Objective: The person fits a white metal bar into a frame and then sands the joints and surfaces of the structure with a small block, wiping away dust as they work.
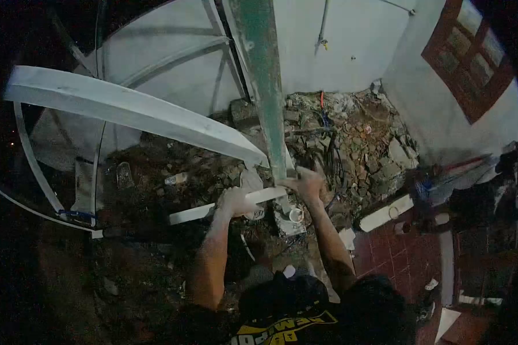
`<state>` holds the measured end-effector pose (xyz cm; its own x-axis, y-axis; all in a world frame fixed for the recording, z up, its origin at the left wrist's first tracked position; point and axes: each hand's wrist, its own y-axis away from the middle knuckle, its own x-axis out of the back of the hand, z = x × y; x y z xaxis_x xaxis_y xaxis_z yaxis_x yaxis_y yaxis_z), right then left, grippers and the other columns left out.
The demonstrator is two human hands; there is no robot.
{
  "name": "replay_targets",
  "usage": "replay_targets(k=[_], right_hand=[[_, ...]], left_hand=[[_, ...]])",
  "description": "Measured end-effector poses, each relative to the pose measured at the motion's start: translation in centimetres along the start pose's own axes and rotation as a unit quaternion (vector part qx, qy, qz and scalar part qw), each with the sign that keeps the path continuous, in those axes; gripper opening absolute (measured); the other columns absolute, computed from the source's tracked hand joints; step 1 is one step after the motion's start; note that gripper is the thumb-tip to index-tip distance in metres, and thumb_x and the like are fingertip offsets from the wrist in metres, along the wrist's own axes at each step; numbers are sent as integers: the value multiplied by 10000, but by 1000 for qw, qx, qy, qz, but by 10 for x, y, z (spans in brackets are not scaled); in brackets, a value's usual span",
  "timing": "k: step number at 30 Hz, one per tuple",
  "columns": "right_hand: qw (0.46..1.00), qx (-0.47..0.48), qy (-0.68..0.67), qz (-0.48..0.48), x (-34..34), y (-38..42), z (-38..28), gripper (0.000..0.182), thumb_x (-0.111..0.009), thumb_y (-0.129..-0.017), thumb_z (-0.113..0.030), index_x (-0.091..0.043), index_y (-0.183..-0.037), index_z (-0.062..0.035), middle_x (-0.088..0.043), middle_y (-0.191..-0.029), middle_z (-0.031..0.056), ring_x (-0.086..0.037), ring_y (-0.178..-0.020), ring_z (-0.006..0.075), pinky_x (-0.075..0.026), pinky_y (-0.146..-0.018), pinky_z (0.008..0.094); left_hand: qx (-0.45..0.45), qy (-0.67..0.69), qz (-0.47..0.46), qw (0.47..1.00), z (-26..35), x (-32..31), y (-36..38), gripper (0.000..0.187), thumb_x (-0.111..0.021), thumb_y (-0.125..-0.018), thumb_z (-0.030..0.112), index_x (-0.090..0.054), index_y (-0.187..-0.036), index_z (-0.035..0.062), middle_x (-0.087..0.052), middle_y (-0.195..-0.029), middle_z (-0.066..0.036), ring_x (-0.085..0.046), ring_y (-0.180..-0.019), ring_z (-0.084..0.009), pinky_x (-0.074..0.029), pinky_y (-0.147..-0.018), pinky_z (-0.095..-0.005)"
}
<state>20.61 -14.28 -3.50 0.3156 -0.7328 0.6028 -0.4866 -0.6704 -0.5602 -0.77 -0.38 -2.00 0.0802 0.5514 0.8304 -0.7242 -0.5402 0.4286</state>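
Observation:
My left hand (234, 202) is closed around a white rectangular bar (195, 214), which slants up to the right in front of me. The bar's right end meets the foot of an upright green post (262, 75) with worn paint. My right hand (308, 185) is at that end, close against the post; its fingers look spread and stretched out, with the tips at the bar. Part of the right hand is blurred. Below the post, a small white round cup-like thing (296, 215) sits on a pale block (290, 227).
A long white curved beam (132, 106) reaches from the left to the post. Behind lie broken bricks and rubble (362, 138) with dark cables. On the right are red floor tiles (385, 247), a white pipe-like length (385, 214) and a brown-framed window (469, 54).

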Motion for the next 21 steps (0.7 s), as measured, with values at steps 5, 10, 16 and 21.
replay_targets(k=[5, 10, 16, 21], right_hand=[[993, 91, -38, 65, -2, -41, -22, 603, -942, -529, -439, -505, -658, -45, -490, -583, 84, -461, -509, 164, -408, -490, 329], [997, -70, -3, -30, -16, -12, -12, 714, -917, -456, -556, -540, -778, -43, -560, -652, 115, -590, -605, 309, -456, -549, 367], [999, -43, -1, -9, -22, -11, -16, 731, -905, -473, -580, -548, -823, -46, -569, -652, 132, -608, -592, 300, -461, -522, 377], [992, 98, -44, 62, 12, -59, -50, 718, -883, -518, -591, -536, -858, -63, -490, -589, 97, -528, -529, 297, -428, -523, 394]], left_hand=[[-15, -37, 28, 999, -7, -8, -8, 604, -769, -638, 542, -719, -989, 53, -709, -928, -194, -689, -904, -357, -540, -824, -462], [3, -61, 1, 998, -8, -8, -5, 344, -665, -750, 373, -678, -990, 127, -702, -921, -165, -675, -898, -359, -525, -793, -477], [-29, -25, 28, 999, 1, 1, 3, 341, -652, -761, 389, -679, -971, 122, -702, -923, -152, -672, -904, -364, -521, -795, -474], [-9, -62, 25, 998, -4, -3, -2, 321, -640, -768, 388, -676, -945, 122, -703, -943, -156, -671, -925, -359, -517, -807, -473]])
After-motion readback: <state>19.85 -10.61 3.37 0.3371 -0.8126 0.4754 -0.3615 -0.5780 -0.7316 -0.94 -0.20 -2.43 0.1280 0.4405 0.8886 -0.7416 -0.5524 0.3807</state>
